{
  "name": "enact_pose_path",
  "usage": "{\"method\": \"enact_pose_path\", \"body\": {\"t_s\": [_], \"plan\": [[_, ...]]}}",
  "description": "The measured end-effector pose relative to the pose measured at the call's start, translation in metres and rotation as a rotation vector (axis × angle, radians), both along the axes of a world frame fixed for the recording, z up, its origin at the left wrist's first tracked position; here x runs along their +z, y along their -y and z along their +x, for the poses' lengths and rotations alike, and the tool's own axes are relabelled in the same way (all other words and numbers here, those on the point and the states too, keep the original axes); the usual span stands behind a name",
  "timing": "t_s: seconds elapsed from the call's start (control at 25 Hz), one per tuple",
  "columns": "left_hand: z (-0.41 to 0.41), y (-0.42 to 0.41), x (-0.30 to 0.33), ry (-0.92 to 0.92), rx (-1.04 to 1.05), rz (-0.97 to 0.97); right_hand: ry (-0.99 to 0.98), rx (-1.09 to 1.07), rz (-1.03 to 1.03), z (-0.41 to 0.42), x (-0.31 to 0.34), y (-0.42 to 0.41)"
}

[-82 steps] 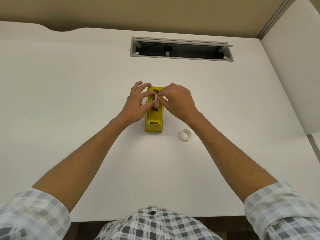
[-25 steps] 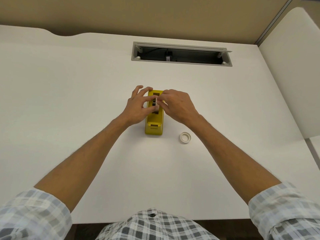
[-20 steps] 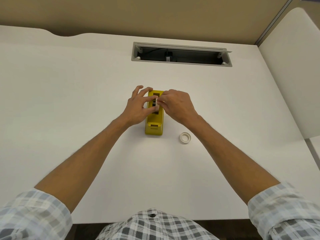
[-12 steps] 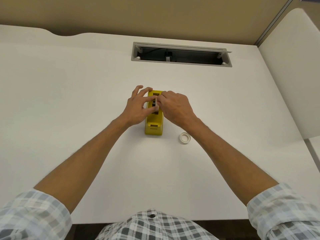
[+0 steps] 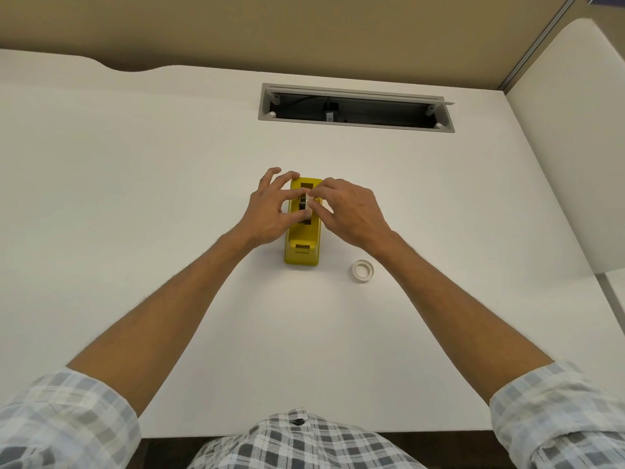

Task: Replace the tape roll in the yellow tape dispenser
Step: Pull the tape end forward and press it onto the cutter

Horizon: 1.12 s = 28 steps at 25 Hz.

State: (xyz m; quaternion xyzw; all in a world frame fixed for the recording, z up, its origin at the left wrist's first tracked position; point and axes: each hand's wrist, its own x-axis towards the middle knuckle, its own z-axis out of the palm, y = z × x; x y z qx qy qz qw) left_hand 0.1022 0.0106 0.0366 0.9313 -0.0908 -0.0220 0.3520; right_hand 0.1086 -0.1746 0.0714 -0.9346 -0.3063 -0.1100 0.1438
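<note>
The yellow tape dispenser [image 5: 302, 246] stands lengthwise at the middle of the white desk [image 5: 135, 204], its cutter end toward me. A tape roll [image 5: 304, 205] sits in its open slot, mostly hidden by fingers. My left hand [image 5: 270, 211] pinches the roll from the left side. From the right, my right hand [image 5: 348, 211] grips the same roll with thumb and forefinger. A second roll, a small white ring [image 5: 362, 271], lies flat on the desk to the right of the dispenser's near end.
A grey cable-tray opening [image 5: 355, 108] is cut into the desk at the back. A white partition panel [image 5: 568, 147] rises along the right edge. A tan wall runs behind the desk.
Both hands stay on the roll in the dispenser slot. Their fingers have shifted slightly over the roll. The white ring on the desk has not moved.
</note>
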Motion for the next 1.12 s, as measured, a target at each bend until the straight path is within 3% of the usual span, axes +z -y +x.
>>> {"method": "enact_pose_path", "body": {"t_s": [0.28, 0.48, 0.84, 1.12], "plan": [[-0.001, 0.002, 0.001, 0.076, -0.013, 0.090, 0.090, 0.029, -0.143, 0.006, 0.003, -0.004], [-0.003, 0.002, -0.001, 0.108, -0.035, 0.006, 0.198, 0.109, -0.315, 0.003, 0.006, -0.010], [0.001, 0.000, 0.000, 0.066, -0.060, 0.005, 0.288, 0.182, -0.293, 0.002, 0.003, -0.011], [0.000, 0.001, 0.003, 0.069, -0.060, 0.029, 0.191, 0.101, -0.191, 0.005, 0.000, -0.012]]}}
